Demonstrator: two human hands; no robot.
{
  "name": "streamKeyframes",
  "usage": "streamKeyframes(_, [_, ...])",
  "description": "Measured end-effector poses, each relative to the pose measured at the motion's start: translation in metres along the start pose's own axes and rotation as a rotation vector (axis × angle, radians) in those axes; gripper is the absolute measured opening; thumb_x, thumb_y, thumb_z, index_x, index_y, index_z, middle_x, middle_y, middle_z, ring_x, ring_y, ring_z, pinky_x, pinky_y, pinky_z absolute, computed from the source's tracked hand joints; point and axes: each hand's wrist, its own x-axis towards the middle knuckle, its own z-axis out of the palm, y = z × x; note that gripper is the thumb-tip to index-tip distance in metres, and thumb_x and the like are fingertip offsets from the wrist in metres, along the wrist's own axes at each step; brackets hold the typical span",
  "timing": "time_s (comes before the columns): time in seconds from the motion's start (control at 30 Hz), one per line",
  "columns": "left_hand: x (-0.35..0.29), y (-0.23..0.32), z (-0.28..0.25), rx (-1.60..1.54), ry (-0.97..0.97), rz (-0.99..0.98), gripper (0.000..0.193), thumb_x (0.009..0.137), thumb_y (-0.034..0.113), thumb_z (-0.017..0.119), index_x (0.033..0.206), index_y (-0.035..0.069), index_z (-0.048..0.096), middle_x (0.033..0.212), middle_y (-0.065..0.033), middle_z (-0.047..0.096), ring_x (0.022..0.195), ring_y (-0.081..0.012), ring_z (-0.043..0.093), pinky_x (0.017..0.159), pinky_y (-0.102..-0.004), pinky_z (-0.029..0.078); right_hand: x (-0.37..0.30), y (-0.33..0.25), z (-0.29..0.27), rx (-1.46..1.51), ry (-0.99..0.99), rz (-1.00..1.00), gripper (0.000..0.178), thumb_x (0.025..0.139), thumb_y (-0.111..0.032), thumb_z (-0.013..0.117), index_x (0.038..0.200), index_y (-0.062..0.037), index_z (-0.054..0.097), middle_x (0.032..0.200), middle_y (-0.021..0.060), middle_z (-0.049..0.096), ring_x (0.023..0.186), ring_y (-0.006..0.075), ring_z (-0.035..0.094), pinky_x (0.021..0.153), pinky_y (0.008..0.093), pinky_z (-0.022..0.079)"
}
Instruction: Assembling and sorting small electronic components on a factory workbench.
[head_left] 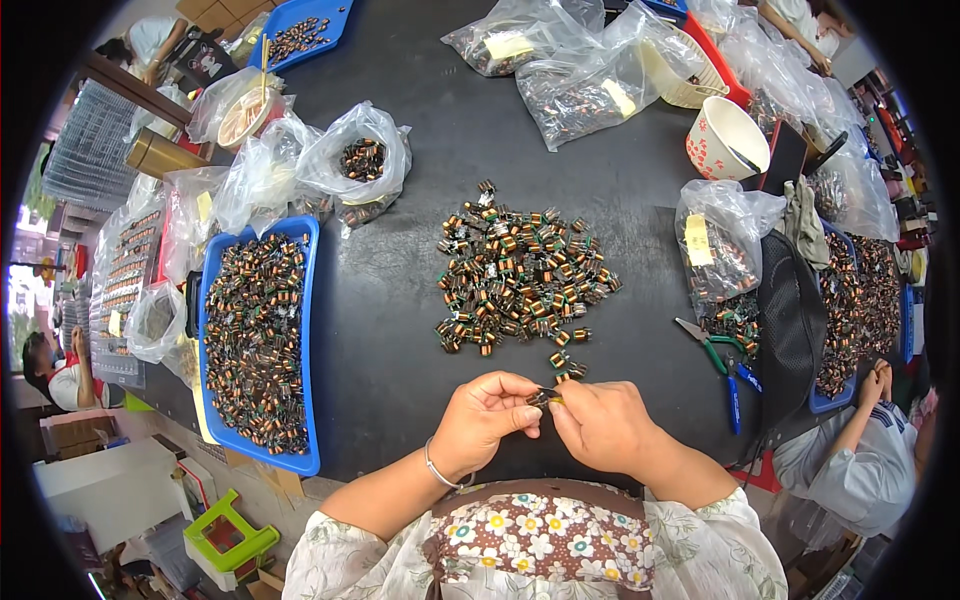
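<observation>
Close to the table's near edge, my left hand [488, 422] pinches a small copper-wound coil [538, 398] between thumb and fingers. My right hand [608, 424] is closed right beside it, its thumb pressed on a slim tool whose dark tip meets the coil; the palm hides the tool's kind. Just beyond my fingers lie a few loose coils [562, 362]. A heap of similar coils [525, 275], copper with green and black parts, is spread over the middle of the dark table [385, 290].
On the left stands a blue tray [314, 350] full of coils, with plastic bags [262, 175] behind it. Green-handled pliers [712, 345] and a blue-handled tool [735, 405] lie to the right, near a bag of coils [722, 250]. A patterned bowl [715, 140] stands farther back. Co-workers sit at both sides.
</observation>
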Motion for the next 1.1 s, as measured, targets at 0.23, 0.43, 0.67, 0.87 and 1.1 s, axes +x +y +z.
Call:
streamKeyframes(0.23, [0.0, -0.004, -0.005, -0.042, -0.046, 0.001, 0.018, 0.077, -0.006, 0.061, 0.094, 0.0, 0.057, 0.097, -0.013, 0.057, 0.073, -0.0188, 0.06, 0.063, -0.029, 0.052, 0.001, -0.001, -0.004, 0.027, -0.151, 0.057, 0.01, 0.08, -0.012, 0.053, 0.076, -0.0023, 0.051, 0.06, 0.0121, 0.056, 0.053, 0.0324, 0.056, 0.047, 0.0403, 0.043])
streamKeyframes(0.43, [0.002, -0.004, -0.003, -0.03, -0.112, 0.022, 0.017, 0.077, -0.003, 0.061, 0.094, -0.001, 0.057, 0.095, -0.0148, 0.057, 0.073, -0.0196, 0.06, 0.062, -0.029, 0.053, 0.001, 0.008, -0.007, 0.226, -0.283, 0.093, 0.017, 0.085, -0.018, 0.049, 0.077, -0.0031, 0.049, 0.064, 0.0136, 0.057, 0.058, 0.0338, 0.056, 0.051, 0.0423, 0.043])
streamKeyframes(0.67, [0.003, 0.002, 0.0, -0.022, -0.104, 0.002, 0.018, 0.078, -0.001, 0.062, 0.094, 0.0, 0.056, 0.094, -0.0137, 0.058, 0.074, -0.0191, 0.06, 0.061, -0.0292, 0.053, 0.003, 0.006, -0.009, 0.454, -0.19, 0.146, 0.019, 0.084, -0.017, 0.051, 0.072, -0.0032, 0.05, 0.064, 0.0135, 0.057, 0.058, 0.0318, 0.057, 0.049, 0.0408, 0.042])
streamKeyframes(0.87, [0.003, 0.0, -0.001, -0.024, -0.083, 0.015, 0.017, 0.079, -0.003, 0.06, 0.094, 0.001, 0.054, 0.097, -0.0118, 0.056, 0.074, -0.0178, 0.059, 0.063, -0.0297, 0.052, 0.0, 0.006, -0.004, 0.169, -0.043, 0.051, 0.015, 0.082, -0.016, 0.053, 0.071, -0.0052, 0.049, 0.058, 0.0098, 0.056, 0.05, 0.0304, 0.056, 0.044, 0.0391, 0.042])
streamKeyframes(1.1, [0.001, -0.001, 0.007, 0.184, -0.04, 0.18, 0.019, 0.078, -0.009, 0.058, 0.095, -0.004, 0.052, 0.097, -0.0095, 0.05, 0.081, -0.0153, 0.056, 0.071, -0.0267, 0.05, 0.0, 0.002, -0.004, 0.079, -0.045, 0.042, 0.015, 0.082, -0.016, 0.053, 0.071, -0.0062, 0.049, 0.059, 0.0085, 0.057, 0.05, 0.0291, 0.056, 0.044, 0.0388, 0.043])
